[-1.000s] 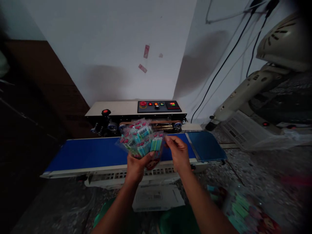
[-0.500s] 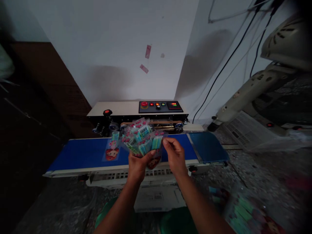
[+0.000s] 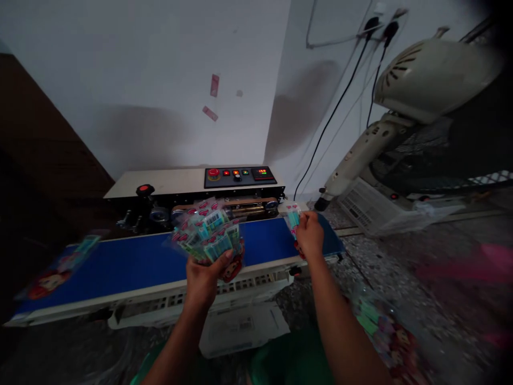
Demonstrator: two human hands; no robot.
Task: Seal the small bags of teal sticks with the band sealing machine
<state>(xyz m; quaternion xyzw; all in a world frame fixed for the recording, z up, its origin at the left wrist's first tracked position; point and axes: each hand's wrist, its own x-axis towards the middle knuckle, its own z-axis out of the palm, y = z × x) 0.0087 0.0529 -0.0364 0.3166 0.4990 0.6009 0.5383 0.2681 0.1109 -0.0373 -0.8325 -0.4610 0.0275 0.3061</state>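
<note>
My left hand (image 3: 205, 278) grips a fanned stack of clear packets (image 3: 208, 235) printed with a cartoon face and holding coloured sticks, above the blue conveyor belt (image 3: 140, 262) of a band sealer (image 3: 192, 184). My right hand (image 3: 310, 235) pinches a single packet (image 3: 293, 216) at the belt's right end, near the sealer's intake. Another packet (image 3: 56, 270) lies blurred at the belt's far left end.
The sealer's control panel (image 3: 239, 175) shows lit buttons and a red display. A pale fan-like machine (image 3: 425, 96) stands at the right, with cables (image 3: 340, 101) running up the wall. More packets (image 3: 385, 331) lie on the speckled floor at lower right. A white paper (image 3: 240, 329) lies under the belt.
My right hand took one packet from the stack and carried it right to the belt's end. The packet seen on the belt has travelled to the far left. The view shifted right.
</note>
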